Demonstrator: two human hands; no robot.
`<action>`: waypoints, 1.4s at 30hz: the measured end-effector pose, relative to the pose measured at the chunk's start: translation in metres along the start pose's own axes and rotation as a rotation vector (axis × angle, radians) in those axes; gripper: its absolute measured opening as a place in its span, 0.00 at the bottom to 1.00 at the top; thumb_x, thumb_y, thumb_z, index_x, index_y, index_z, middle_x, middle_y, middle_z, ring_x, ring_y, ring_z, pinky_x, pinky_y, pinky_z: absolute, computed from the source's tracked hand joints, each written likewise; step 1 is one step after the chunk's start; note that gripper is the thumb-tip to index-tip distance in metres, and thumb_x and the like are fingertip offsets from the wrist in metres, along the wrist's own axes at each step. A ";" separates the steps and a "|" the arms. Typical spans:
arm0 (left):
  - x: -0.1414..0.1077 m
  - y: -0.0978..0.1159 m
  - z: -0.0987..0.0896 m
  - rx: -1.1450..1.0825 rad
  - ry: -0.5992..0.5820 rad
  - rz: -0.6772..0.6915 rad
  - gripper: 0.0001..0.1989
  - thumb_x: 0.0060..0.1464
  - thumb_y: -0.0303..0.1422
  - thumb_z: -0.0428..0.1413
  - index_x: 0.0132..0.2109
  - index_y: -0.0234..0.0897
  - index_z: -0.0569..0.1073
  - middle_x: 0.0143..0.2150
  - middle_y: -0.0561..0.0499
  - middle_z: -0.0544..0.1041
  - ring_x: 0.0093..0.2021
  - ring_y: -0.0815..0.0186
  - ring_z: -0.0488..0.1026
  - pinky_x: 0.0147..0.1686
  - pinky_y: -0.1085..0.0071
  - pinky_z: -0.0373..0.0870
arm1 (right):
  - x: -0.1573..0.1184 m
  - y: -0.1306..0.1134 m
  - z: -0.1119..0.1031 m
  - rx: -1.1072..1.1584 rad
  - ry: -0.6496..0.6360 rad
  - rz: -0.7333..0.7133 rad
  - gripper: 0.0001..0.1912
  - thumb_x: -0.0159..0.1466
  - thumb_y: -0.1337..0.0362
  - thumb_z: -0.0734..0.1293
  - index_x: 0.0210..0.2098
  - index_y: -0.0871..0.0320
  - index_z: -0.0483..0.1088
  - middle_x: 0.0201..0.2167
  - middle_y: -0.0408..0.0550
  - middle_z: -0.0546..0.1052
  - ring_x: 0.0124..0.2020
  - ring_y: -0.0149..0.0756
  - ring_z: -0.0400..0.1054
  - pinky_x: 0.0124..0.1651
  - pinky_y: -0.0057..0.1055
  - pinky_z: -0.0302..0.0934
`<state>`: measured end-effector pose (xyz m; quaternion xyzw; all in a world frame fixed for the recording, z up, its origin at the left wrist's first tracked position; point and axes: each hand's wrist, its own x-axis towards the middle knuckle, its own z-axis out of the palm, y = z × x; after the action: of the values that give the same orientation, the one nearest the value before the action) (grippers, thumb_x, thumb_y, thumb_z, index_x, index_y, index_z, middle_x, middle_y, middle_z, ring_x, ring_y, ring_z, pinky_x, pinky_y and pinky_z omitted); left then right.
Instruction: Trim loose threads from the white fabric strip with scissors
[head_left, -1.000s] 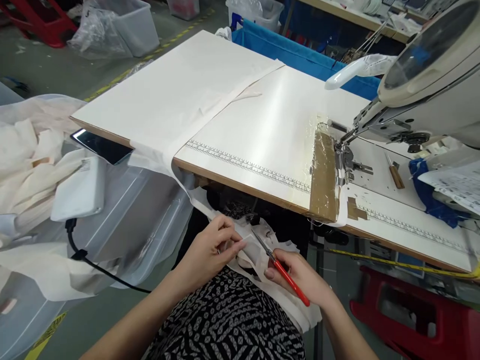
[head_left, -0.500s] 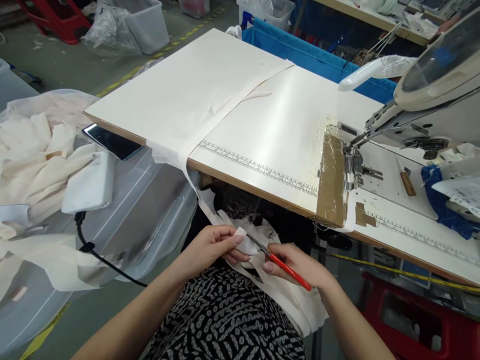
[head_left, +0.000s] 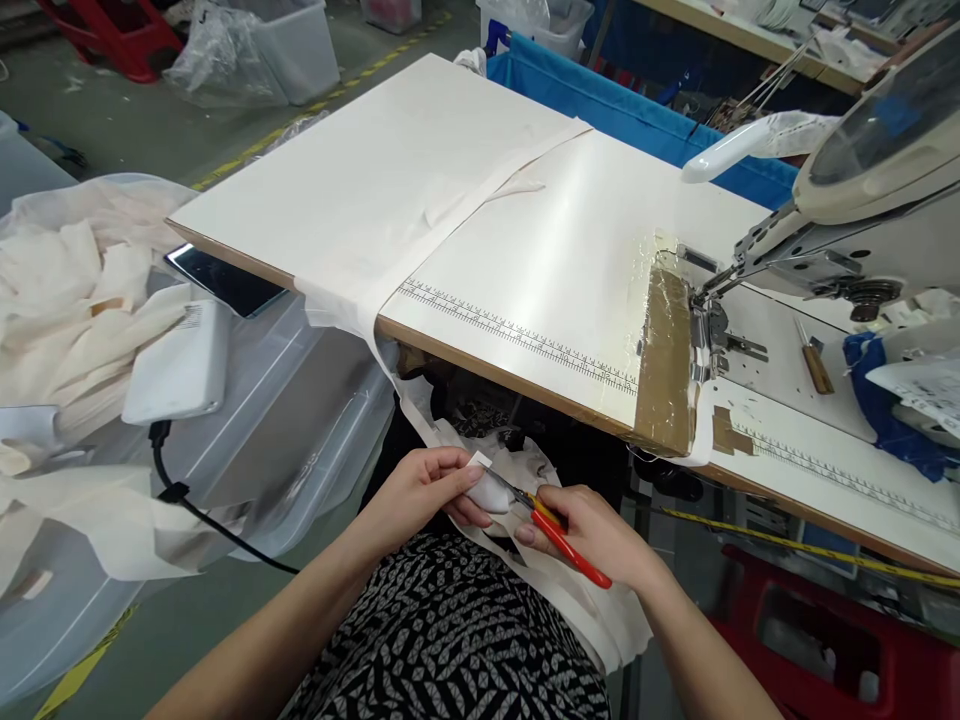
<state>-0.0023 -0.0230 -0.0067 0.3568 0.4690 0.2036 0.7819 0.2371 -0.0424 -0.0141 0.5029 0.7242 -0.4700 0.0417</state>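
Note:
My left hand pinches the folded end of a small white fabric piece between thumb and fingers, above my lap. In my right hand is a pair of red-handled snips, with a bit of yellow showing at the handle. The narrow metal blades reach left to the edge of the white fabric, close to my left fingertips; whether they are parted is too small to tell. Below both hands, long off-white fabric strips hang over my lap. One strip runs up across the white table.
To the right stands a sewing machine, with a wooden-handled tool on its bed. Printed rulers mark the table. At left, a plastic bin bears fabric, a phone and a white power bank with a cable.
The snips have turned slightly and their handles have spread, showing the yellow part. My right hand has shifted a little left. My left hand keeps its pinch on the white fabric.

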 end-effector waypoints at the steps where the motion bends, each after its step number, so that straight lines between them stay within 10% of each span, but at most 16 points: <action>1: 0.000 0.000 0.000 -0.002 -0.003 0.000 0.19 0.56 0.45 0.56 0.36 0.29 0.72 0.31 0.45 0.79 0.33 0.63 0.79 0.33 0.76 0.74 | 0.000 0.000 0.001 0.002 0.008 -0.002 0.30 0.61 0.38 0.62 0.24 0.61 0.54 0.19 0.38 0.57 0.22 0.21 0.46 0.26 0.23 0.39; 26: 0.001 0.003 0.001 0.024 -0.061 -0.056 0.18 0.54 0.45 0.58 0.35 0.30 0.72 0.29 0.46 0.79 0.31 0.63 0.79 0.33 0.73 0.76 | -0.003 -0.005 0.005 -0.080 0.144 0.058 0.31 0.60 0.39 0.62 0.22 0.61 0.53 0.18 0.41 0.60 0.20 0.22 0.46 0.26 0.24 0.38; 37: 0.006 -0.003 0.018 0.041 -0.156 -0.050 0.19 0.60 0.48 0.48 0.48 0.37 0.60 0.33 0.46 0.79 0.36 0.61 0.79 0.37 0.69 0.75 | 0.014 -0.024 0.011 0.562 0.275 -0.082 0.17 0.60 0.52 0.65 0.35 0.61 0.65 0.30 0.43 0.67 0.29 0.25 0.59 0.33 0.21 0.56; 40: 0.002 0.014 0.013 0.269 -0.167 0.038 0.20 0.63 0.47 0.43 0.51 0.36 0.61 0.35 0.46 0.78 0.36 0.64 0.78 0.36 0.70 0.75 | 0.017 -0.025 0.017 0.453 0.448 -0.113 0.12 0.63 0.57 0.62 0.31 0.61 0.64 0.26 0.43 0.65 0.26 0.24 0.58 0.30 0.21 0.54; 42: 0.000 0.042 -0.002 0.604 0.048 0.210 0.18 0.62 0.44 0.47 0.50 0.35 0.66 0.38 0.47 0.77 0.34 0.67 0.75 0.34 0.72 0.72 | 0.008 -0.018 0.015 0.360 0.572 -0.129 0.11 0.64 0.58 0.62 0.31 0.61 0.65 0.27 0.44 0.67 0.27 0.25 0.61 0.32 0.21 0.57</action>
<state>-0.0032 0.0059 0.0240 0.6144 0.4869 0.1433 0.6041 0.2136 -0.0485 -0.0148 0.5669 0.6423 -0.4317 -0.2822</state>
